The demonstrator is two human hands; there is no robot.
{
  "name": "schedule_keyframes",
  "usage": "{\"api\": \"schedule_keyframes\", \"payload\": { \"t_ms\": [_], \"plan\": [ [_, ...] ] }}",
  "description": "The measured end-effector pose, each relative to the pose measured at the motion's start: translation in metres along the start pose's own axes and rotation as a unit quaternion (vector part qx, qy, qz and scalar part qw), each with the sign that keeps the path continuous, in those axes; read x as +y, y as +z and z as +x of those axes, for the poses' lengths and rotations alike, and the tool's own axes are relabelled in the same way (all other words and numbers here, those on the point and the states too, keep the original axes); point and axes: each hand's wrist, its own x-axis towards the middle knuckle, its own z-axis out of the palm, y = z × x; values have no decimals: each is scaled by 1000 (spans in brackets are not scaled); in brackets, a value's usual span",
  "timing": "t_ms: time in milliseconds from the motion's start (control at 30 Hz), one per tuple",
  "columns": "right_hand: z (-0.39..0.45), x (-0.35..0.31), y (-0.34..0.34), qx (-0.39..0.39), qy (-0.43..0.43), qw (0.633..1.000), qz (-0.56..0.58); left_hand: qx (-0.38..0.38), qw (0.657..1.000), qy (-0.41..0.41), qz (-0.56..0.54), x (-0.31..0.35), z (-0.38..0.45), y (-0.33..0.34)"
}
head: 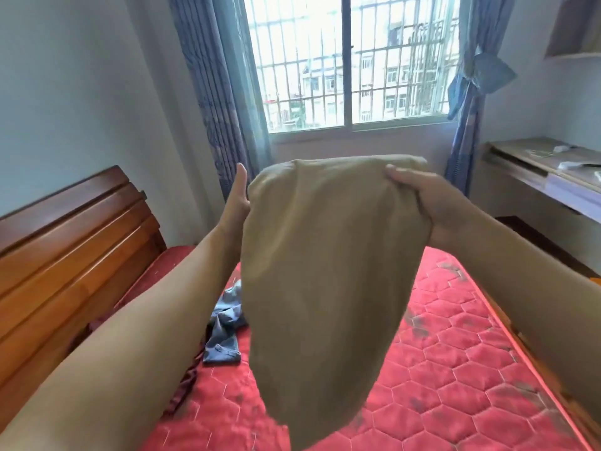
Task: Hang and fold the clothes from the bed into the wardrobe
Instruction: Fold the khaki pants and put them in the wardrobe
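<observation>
Fingers (401,177) of the right hand (435,206) are pinching the top edge of the tan garment (322,271), which is hanging in the air above the red mattress (455,353), while the left hand (237,196) is lying flat and straight against its other edge, gripping nothing. With one pinch carrying it, the cloth is risking slipping or bunching crooked. Blue clothes (224,333) are waiting below beside the wooden headboard (65,255); no wardrobe is showing.

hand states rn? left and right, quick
Left hand: fingers straight, flat against the edge of the tan garment; open.
Right hand: fingers curled over the tan garment's top edge, holding it up.
</observation>
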Motion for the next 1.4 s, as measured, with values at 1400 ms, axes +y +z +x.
{"api": "schedule_keyframes", "payload": {
  "t_ms": [1400],
  "plan": [
    [12, 74, -87, 10, 191, 961, -199, 97, 988, -96, 69, -117, 15, -35]
  ]
}}
